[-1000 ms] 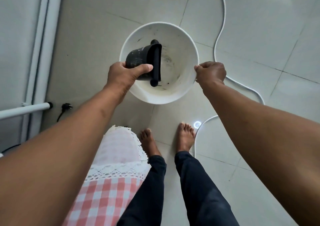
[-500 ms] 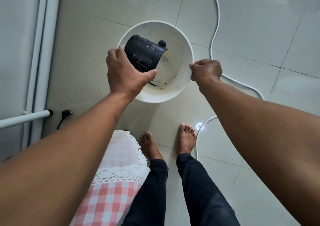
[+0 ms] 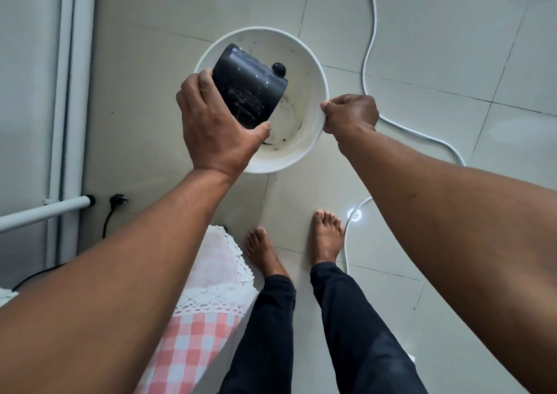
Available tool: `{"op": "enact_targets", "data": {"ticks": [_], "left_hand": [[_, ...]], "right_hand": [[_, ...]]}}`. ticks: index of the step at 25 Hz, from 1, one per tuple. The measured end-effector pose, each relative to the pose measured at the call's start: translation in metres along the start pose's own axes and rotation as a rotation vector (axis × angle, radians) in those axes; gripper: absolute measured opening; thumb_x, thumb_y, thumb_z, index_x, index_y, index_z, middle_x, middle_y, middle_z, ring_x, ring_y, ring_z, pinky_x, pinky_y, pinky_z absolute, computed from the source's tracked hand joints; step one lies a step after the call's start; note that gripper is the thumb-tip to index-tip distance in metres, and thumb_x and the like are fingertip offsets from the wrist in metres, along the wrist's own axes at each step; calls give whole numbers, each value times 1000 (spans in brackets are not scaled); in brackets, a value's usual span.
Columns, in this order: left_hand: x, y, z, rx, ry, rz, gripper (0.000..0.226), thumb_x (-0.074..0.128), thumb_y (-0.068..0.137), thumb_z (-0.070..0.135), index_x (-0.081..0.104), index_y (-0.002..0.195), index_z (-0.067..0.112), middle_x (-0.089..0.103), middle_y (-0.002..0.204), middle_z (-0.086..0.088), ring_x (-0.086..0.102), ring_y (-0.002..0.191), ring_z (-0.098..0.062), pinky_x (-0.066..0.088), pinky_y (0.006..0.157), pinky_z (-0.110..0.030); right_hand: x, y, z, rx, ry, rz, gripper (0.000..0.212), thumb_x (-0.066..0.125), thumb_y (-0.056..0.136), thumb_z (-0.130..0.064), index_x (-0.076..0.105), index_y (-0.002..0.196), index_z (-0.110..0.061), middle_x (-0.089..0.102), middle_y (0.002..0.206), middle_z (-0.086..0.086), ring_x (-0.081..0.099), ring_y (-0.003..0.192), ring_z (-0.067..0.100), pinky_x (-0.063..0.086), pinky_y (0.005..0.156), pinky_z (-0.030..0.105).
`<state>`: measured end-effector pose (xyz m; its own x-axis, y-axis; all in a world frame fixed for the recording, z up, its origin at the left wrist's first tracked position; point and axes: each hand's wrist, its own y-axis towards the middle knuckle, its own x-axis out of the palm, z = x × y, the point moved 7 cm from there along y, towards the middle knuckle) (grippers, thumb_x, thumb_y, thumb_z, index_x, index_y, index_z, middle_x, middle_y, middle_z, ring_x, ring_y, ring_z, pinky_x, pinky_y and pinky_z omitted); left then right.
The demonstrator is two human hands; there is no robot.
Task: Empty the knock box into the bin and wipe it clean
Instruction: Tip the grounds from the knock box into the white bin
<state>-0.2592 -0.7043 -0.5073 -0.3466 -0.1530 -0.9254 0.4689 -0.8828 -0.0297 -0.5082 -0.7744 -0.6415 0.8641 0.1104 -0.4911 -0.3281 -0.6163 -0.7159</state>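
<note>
Pale glossy floor tiles [image 3: 422, 47] with thin grout lines fill the room, catching a few bright light spots. Along the left edge runs a white frame or door jamb [image 3: 70, 92], with a white bar [image 3: 45, 211] jutting from it and a black plug [image 3: 118, 199] lying on the tile nearby, its cord trailing off to the lower left. Nearer the person hangs a pink-and-white checked cloth [image 3: 193, 342] edged in white lace; what it covers is hidden.

The left hand [image 3: 215, 133] grips the black knock box [image 3: 248, 87], fingers and thumb wrapped round its wall, holding it tipped mouth-down over the white bin [image 3: 313, 140]. The box's opening faces away, so its contents cannot be seen; scuffs mark its side, and no label is legible. Dark specks streak the bin's inner wall.

The right hand [image 3: 351, 113] pinches the bin's rim at its right side. A white cable [image 3: 369, 47] snakes across the tiles beyond, looping back beside the bare feet [image 3: 325, 237].
</note>
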Motion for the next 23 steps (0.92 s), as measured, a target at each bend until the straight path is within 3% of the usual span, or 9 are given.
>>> {"op": "enact_targets", "data": {"ticks": [14, 19, 23], "left_hand": [[-11, 0, 11, 60, 114, 53, 108, 86, 62, 59, 52, 140, -7, 57, 135, -27, 57, 119, -43, 48, 106, -44], [-13, -2, 13, 147, 212, 73, 105, 83, 64, 59, 54, 140, -7, 60, 135, -26, 60, 115, -43, 47, 102, -44], [-15, 0, 6, 116, 242, 58, 108, 83, 59, 60, 54, 141, -3, 60, 137, -23, 59, 117, -41, 45, 99, -46]], "right_hand": [[2, 0, 0, 40, 20, 4, 24, 89, 86, -22, 74, 67, -20, 83, 84, 7, 82, 81, 27, 69, 84, 40], [3, -3, 0, 50, 6, 20, 18, 88, 86, -25, 77, 73, -19, 83, 83, 8, 83, 81, 28, 69, 83, 41], [5, -6, 1, 61, 7, 34, 23, 88, 86, -24, 74, 67, -20, 81, 78, 8, 82, 78, 28, 69, 81, 42]]}}
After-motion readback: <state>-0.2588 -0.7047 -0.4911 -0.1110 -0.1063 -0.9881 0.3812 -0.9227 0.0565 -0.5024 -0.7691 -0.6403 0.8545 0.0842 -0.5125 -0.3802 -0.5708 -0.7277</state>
